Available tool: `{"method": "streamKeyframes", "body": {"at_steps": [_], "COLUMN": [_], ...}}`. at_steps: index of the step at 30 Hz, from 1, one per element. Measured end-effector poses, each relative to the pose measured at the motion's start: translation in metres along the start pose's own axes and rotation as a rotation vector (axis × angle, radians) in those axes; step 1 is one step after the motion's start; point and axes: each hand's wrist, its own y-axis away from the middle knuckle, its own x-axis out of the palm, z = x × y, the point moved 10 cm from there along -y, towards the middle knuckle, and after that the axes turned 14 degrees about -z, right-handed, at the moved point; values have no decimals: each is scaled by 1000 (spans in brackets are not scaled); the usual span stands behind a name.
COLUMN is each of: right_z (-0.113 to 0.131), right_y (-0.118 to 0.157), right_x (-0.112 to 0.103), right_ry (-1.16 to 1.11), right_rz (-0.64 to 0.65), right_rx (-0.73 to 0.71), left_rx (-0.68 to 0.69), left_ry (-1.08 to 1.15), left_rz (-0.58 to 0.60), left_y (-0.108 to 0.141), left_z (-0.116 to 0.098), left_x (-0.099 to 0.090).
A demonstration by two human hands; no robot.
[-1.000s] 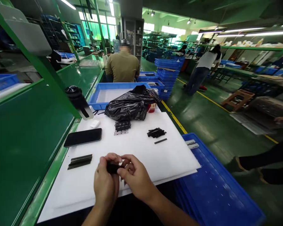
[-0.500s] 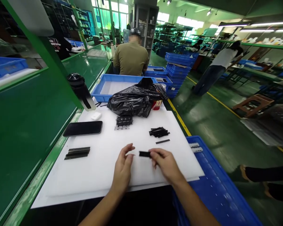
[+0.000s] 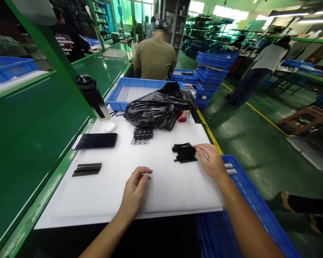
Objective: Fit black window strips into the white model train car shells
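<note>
My left hand (image 3: 136,186) hovers over the middle of the white foam sheet (image 3: 172,193), fingers curved and apart, nothing between them. At the right, my right hand (image 3: 211,161) has its fingertips at the right edge of a pile of black strips (image 3: 185,152); whether it grips one is too small to tell. Several dark strips (image 3: 87,169) lie side by side at the left. Thin black frames (image 3: 142,135) are stacked in front of a black plastic bag (image 3: 153,109).
A phone (image 3: 95,141), a white case (image 3: 110,127) and a bottle (image 3: 93,96) stand along the left. Behind the bag is a blue tray (image 3: 114,96); another blue tray (image 3: 261,211) is at the right. A person (image 3: 154,57) sits ahead.
My right hand has moved up and right to the pile. The black piece it held now appears to lie with the pile. My left hand has shifted slightly left. The view has shifted a little.
</note>
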Motion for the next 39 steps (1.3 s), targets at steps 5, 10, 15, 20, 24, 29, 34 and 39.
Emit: {"method": "streamKeyframes", "body": {"at_steps": [5,10,15,20,24,29,34,39], "right_z": [17,31,30,39,50,54,51,44], "right_y": [23,50,52,49,52,56,57,58], "right_x": [4,13,2,-5,-12,-9,-10,-5], "right_ry": [41,153,97,30,-49,-98,-165,-164], "right_rz": [84,133,1,-45,-64,-6,-21,-1], "right_rx": [-129,-269,-265,-304,-380,-430,-402,-375], "left_rx": [60,139,206,201,236,331,399,452], "left_ry": [-56,-129,-254,-326,-336,-416,-452,-462], "left_rz": [45,122,166,153,108,69,67,74], "left_y": [1,5,10,15,21,28,30,29], "left_z": [-4,-13,-19,-17,-22,-30,-34,-35], "left_x": [7,21,30,29,26,28,30,29]}}
